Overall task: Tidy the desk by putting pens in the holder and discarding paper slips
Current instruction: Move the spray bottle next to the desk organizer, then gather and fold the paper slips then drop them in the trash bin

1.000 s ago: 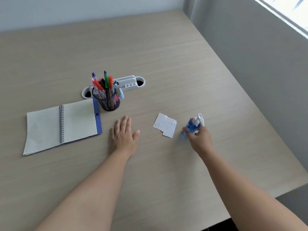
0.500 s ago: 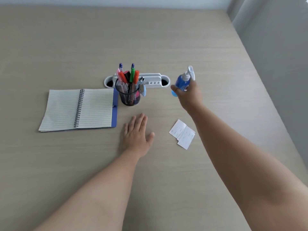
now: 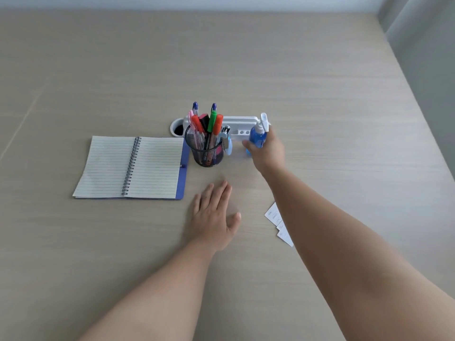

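Observation:
A black mesh pen holder [image 3: 205,153] stands mid-desk, filled with several pens and markers [image 3: 211,124]; a small stapler hangs on its right rim. My right hand [image 3: 268,153] is closed around a small blue spray bottle [image 3: 257,136] with a white nozzle, held just right of the holder, its base at or near the desk. My left hand [image 3: 213,217] lies flat and open on the desk in front of the holder. White paper slips [image 3: 277,221] lie on the desk, partly hidden under my right forearm.
An open spiral notebook [image 3: 130,167] with a blue cover lies left of the holder. A white desk cable-port organiser [image 3: 240,125] sits behind the holder and bottle. A grey wall borders the desk's right edge.
My right hand lifted the blue bottle from beside the paper slips and carried it up and left to a spot next to the pen holder, now lower. The left hand stayed flat.

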`<state>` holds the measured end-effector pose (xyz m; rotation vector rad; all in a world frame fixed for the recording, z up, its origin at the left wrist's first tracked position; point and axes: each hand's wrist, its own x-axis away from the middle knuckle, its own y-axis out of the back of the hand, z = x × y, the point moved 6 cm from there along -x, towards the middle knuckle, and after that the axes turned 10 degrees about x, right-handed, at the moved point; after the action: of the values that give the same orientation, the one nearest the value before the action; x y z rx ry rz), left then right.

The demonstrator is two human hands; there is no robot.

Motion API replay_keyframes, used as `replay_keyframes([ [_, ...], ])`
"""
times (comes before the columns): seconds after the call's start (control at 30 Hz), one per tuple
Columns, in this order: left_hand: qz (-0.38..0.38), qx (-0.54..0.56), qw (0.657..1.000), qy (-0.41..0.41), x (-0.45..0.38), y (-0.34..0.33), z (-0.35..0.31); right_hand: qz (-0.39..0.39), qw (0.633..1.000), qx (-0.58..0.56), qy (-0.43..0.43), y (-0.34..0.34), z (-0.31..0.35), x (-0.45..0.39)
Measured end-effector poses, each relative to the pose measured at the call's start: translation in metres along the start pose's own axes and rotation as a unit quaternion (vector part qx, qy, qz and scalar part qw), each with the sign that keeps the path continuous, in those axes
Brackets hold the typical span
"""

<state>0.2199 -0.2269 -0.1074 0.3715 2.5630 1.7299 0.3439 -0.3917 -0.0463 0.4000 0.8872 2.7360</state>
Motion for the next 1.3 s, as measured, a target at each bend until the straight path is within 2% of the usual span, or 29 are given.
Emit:
replay_keyframes([
  [0.17,0.007,-0.001,1.000,0.004,0.000,0.000,0.000,-0.021,0.999,0.023,0.022,-0.011,-0.012,-0.001],
  [0.37,-0.003,0.005,1.000,-0.003,0.001,0.001,-0.001,0.001,0.999,0.049,-0.008,-0.001,-0.036,0.007],
  [0.47,-0.003,0.006,1.000,-0.006,0.001,0.000,-0.002,0.041,0.994,0.099,-0.031,0.024,-0.065,0.032],
  [0.57,-0.016,0.010,1.000,-0.010,0.002,0.001,-0.003,0.115,0.986,0.116,-0.029,0.058,-0.098,0.071],
  [0.67,-0.011,0.035,0.994,-0.098,0.006,0.006,-0.014,0.144,0.964,0.223,0.005,0.089,-0.126,0.106],
  [0.73,0.020,0.058,0.981,-0.182,0.012,0.004,-0.034,0.140,0.946,0.290,0.035,0.098,-0.137,0.125],
  [0.77,0.043,0.067,0.979,-0.190,0.014,0.003,-0.047,0.133,0.940,0.311,0.043,0.099,-0.142,0.133],
  [0.9,0.134,0.077,0.983,-0.103,0.016,-0.013,-0.103,0.049,0.949,0.310,0.015,0.097,-0.150,0.155],
  [1.03,0.143,0.108,0.984,-0.021,0.006,-0.018,-0.128,-0.004,0.959,0.282,-0.015,0.092,-0.151,0.170],
  [1.2,0.157,0.094,0.981,0.058,-0.006,-0.017,-0.133,0.010,0.963,0.268,-0.015,0.092,-0.169,0.184],
  [1.3,0.180,0.105,0.976,0.060,-0.011,-0.018,-0.137,0.021,0.965,0.261,-0.021,0.095,-0.175,0.194],
])
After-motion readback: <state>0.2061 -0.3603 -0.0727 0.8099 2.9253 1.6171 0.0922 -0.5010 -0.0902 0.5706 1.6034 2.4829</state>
